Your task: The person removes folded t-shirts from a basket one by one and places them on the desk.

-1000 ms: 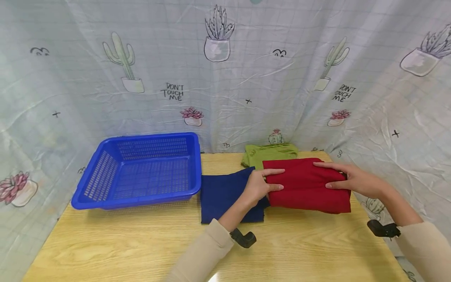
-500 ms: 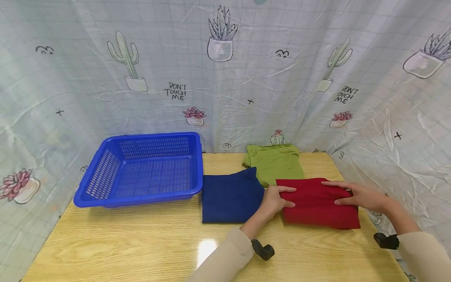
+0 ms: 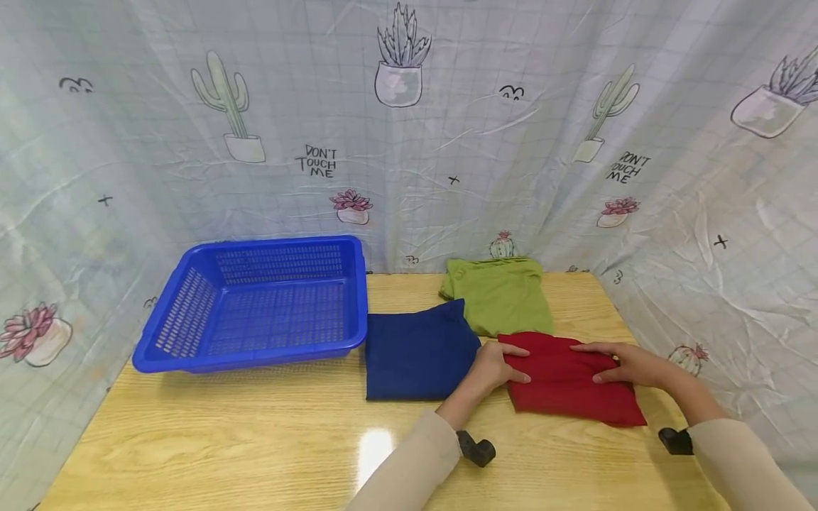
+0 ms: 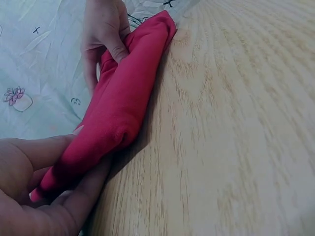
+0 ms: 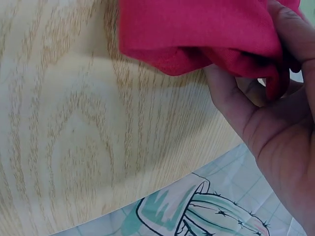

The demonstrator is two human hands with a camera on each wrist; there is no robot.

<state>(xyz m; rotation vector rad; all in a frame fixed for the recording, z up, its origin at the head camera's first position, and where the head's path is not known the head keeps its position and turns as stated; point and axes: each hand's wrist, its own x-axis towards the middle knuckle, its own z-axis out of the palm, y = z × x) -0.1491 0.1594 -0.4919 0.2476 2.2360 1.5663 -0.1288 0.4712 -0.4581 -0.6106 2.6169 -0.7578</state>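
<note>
A folded red cloth [image 3: 562, 383] lies low over the right part of the wooden table, its front edge close to the wood. My left hand [image 3: 491, 369] grips its left end, thumb and a finger on top and other fingers beneath, as the left wrist view shows. At the other end, my right hand [image 3: 639, 367] pinches the cloth's right side; in the right wrist view its fingers reach under the rumpled red fabric [image 5: 197, 29]. A folded navy blue cloth [image 3: 415, 355] lies just left of my left hand. Behind the red one is a folded green cloth [image 3: 505, 294].
A blue plastic basket [image 3: 281, 355] with slotted walls stands on the left of the table [image 3: 255, 440]. A curtain [image 3: 447, 142] printed with cacti hangs behind and along both sides. The table's right edge runs close by my right hand.
Both hands have brought the red cloth toward me and down to the table, away from the green cloth, which is now more exposed. The navy cloth and basket stay put.
</note>
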